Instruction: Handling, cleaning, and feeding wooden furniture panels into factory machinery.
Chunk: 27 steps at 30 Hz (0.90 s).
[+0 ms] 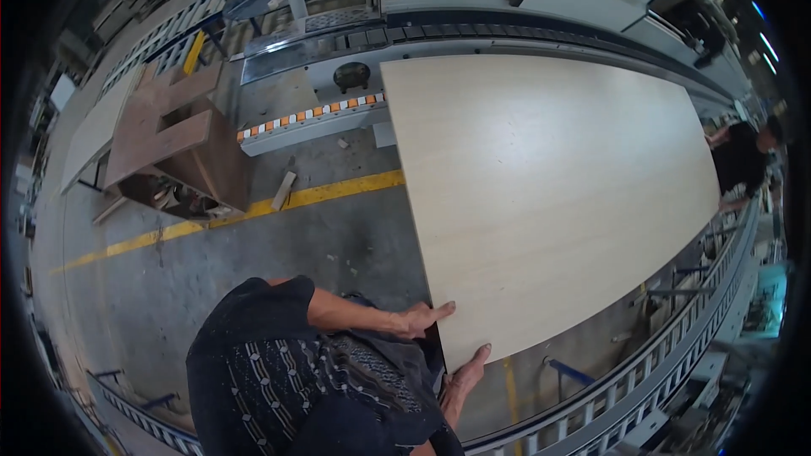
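A large pale wood-grain board (549,194) stretches from my hands to the right side of the view. My left hand (420,319) holds its near left edge, thumb lying on top and the other fingers hidden at the edge or underneath. Close to the near corner, my right hand (465,373) grips the same board with the thumb over the top face. Another person (743,160) in dark clothes stands at the board's right end, hands at that edge. The board's far long edge lies along a machine (465,0) with a dark segmented track (439,32).
A support bar with orange and white rollers (312,116) reaches out left of the board. Farther left stands a brown wooden box (182,148). Roller conveyors (591,409) run along the lower right. Wood scrap (285,191) lies on the floor near a yellow line (338,189).
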Tool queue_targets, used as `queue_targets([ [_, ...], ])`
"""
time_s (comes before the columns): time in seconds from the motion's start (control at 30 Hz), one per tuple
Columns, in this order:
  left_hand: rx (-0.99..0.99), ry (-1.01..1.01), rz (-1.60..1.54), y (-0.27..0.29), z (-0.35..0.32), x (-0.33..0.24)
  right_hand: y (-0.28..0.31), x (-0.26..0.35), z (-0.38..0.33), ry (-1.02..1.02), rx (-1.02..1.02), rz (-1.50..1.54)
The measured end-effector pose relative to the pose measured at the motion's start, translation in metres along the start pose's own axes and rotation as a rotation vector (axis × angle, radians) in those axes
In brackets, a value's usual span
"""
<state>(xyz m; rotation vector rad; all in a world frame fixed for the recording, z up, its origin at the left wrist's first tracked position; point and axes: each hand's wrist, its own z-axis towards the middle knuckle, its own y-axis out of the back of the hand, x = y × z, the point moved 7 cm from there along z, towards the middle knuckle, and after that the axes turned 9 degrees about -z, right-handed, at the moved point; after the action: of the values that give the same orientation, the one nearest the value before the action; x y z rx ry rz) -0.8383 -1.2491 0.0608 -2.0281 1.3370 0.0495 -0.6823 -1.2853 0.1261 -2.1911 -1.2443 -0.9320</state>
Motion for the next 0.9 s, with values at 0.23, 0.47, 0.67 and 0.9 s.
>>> queue_targets([
  [0.23,-0.119,-0.022,-0.065,0.108,-0.076,0.039,-0.029,-0.112,-0.082,-0.048,-0.001,-0.091],
  [0.47,-0.183,-0.111,-0.120,0.167,-0.180,0.023,-0.050,-0.136,-0.108,-0.116,0.258,0.253],
  [0.67,-0.263,-0.293,-0.126,0.194,-0.244,0.008,-0.009,-0.008,0.047,0.243,0.202,0.419],
  [0.9,-0.449,-0.314,-0.203,0.252,-0.263,0.028,0.002,0.003,0.056,0.144,0.102,0.153],
])
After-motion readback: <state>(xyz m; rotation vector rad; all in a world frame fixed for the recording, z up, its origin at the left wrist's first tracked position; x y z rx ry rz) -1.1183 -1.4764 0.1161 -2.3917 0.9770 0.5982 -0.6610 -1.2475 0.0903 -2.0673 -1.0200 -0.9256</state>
